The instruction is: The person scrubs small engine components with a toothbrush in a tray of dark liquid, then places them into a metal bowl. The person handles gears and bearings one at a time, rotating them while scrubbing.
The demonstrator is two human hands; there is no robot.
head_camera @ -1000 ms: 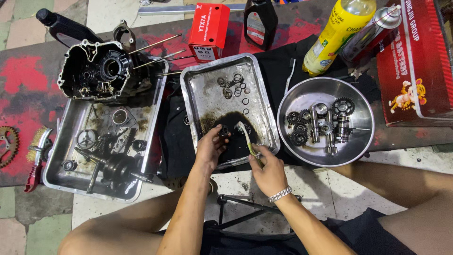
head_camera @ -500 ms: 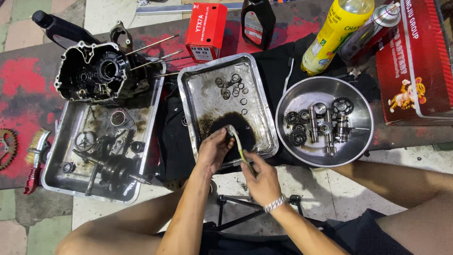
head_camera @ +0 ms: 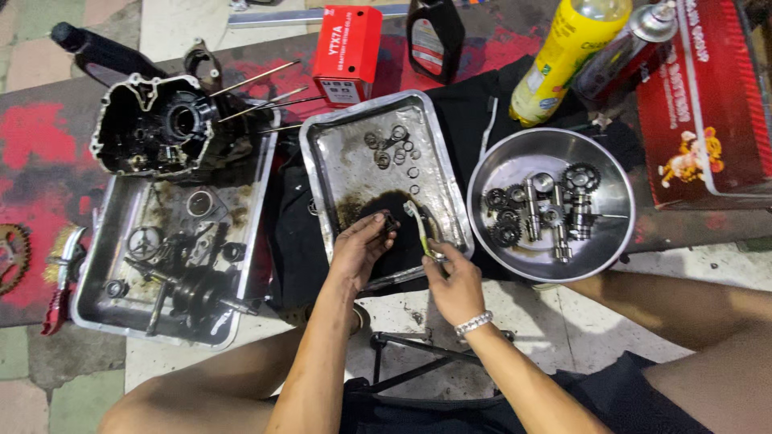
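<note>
A: What do my hands hold?
B: My left hand (head_camera: 362,249) pinches a small dark part (head_camera: 388,221); my right hand (head_camera: 455,283) grips a toothbrush (head_camera: 420,229), bristles just beside that part.
A: And below them?
B: The middle tray (head_camera: 322,173), with dark oil pooled under my fingers.

We worked over a low table (head_camera: 48,153) with worn red and black paint, standing on a tiled floor (head_camera: 96,386). Directly on it lay a black cloth (head_camera: 474,104), a large steel tray (head_camera: 100,265) at the left, a red box (head_camera: 346,52), a dark oil bottle (head_camera: 434,36), a red carton (head_camera: 708,104) at the right and a sprocket (head_camera: 12,257) at the left edge. On the cloth sat a smaller tray (head_camera: 322,185), a round steel bowl (head_camera: 547,157), a yellow bottle (head_camera: 563,60) and a spray can (head_camera: 627,52).
</note>
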